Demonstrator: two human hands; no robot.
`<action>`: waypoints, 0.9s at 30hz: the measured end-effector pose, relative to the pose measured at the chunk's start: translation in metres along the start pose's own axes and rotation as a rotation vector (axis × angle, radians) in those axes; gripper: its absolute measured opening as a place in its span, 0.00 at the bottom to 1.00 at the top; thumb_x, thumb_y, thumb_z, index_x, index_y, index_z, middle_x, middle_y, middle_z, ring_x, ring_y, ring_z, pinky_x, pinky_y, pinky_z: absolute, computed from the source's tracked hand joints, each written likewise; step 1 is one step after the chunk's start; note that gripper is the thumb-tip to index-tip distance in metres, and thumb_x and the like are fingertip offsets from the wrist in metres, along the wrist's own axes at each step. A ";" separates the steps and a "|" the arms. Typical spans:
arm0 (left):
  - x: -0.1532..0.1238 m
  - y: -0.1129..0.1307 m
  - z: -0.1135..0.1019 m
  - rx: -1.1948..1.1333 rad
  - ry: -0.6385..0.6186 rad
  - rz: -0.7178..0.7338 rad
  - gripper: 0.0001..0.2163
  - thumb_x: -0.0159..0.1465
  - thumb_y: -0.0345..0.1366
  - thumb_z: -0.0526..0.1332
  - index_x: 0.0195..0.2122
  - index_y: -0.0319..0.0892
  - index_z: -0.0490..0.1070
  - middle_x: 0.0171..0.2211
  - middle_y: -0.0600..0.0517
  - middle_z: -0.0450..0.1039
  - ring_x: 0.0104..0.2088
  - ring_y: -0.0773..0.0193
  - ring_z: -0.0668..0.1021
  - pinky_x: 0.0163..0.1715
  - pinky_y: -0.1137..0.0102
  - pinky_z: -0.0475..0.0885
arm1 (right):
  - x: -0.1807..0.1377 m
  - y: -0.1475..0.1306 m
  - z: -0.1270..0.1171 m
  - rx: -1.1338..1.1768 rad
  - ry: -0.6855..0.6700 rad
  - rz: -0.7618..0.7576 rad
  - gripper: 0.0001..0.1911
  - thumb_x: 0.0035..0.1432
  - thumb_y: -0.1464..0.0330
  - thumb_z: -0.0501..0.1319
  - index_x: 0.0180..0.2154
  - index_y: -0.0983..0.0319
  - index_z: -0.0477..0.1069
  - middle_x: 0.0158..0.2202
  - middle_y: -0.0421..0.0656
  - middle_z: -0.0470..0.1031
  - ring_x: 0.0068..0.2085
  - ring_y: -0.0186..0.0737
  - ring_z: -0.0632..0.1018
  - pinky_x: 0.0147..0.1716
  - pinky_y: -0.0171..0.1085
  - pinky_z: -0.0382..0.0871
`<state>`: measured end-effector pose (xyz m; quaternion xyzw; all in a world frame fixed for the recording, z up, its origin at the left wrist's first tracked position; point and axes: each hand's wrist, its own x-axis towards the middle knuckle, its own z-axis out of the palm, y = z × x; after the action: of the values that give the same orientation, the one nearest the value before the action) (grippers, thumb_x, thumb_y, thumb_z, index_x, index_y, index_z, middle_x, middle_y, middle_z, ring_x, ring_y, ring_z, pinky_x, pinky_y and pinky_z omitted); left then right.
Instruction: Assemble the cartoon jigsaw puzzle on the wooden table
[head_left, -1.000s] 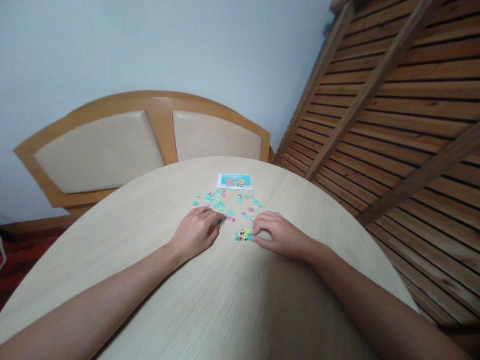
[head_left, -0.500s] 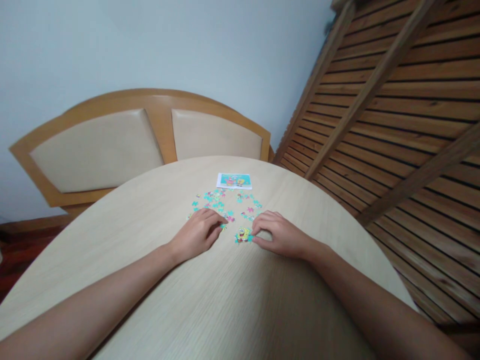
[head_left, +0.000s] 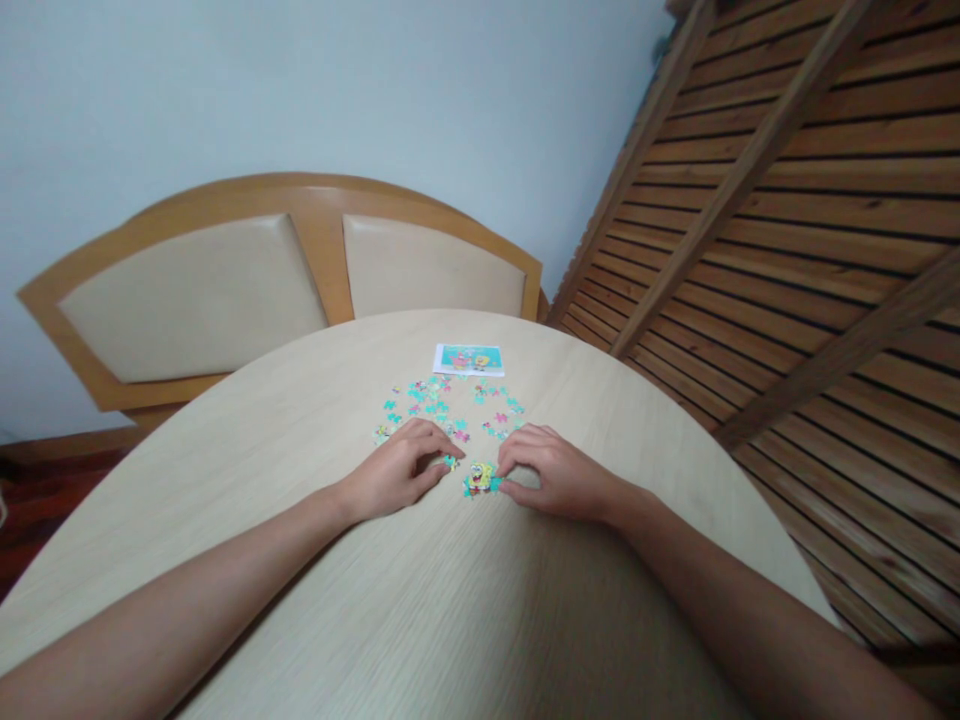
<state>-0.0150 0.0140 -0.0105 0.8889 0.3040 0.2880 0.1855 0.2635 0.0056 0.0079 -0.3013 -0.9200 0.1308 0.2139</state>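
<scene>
A small joined section of jigsaw puzzle [head_left: 478,478], with a yellow cartoon figure on teal, lies flat on the table near its middle. My right hand [head_left: 564,478] is at its right edge, thumb and fingers curled in and closed on that edge. To the left, my left hand [head_left: 397,467] holds a small teal and yellow puzzle piece [head_left: 451,462] at its fingertips, just beside the joined section. Loose puzzle pieces [head_left: 427,397] lie scattered beyond both hands, teal with some pink, and a few are partly hidden behind my left hand.
A picture card [head_left: 470,359] with two cartoon figures lies behind the pieces on the round wooden table [head_left: 360,610]. Past the far edge stands a padded wooden backrest [head_left: 322,255] against the wall. A slatted wooden panel [head_left: 787,220] rises on the right.
The joined section has shifted slightly left and toward me, with my right hand following. My left hand and the small piece have moved slightly right, closer to it.
</scene>
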 end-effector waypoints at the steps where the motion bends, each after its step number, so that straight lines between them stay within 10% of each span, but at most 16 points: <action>1: 0.000 0.000 -0.001 -0.003 -0.009 0.001 0.09 0.68 0.31 0.60 0.48 0.47 0.75 0.45 0.49 0.74 0.49 0.58 0.74 0.54 0.58 0.68 | 0.000 -0.001 0.000 0.002 0.000 -0.002 0.03 0.59 0.69 0.66 0.35 0.60 0.73 0.39 0.42 0.79 0.44 0.42 0.77 0.49 0.43 0.64; 27: 0.007 0.014 0.001 0.002 -0.008 -0.008 0.09 0.71 0.39 0.60 0.46 0.49 0.80 0.38 0.52 0.82 0.42 0.60 0.78 0.48 0.63 0.69 | 0.003 -0.006 0.009 -0.006 -0.007 -0.083 0.12 0.61 0.69 0.64 0.47 0.56 0.79 0.48 0.44 0.79 0.50 0.43 0.76 0.54 0.45 0.66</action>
<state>-0.0039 0.0079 -0.0013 0.8890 0.3072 0.2836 0.1868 0.2543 0.0019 0.0033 -0.2629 -0.9328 0.1200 0.2153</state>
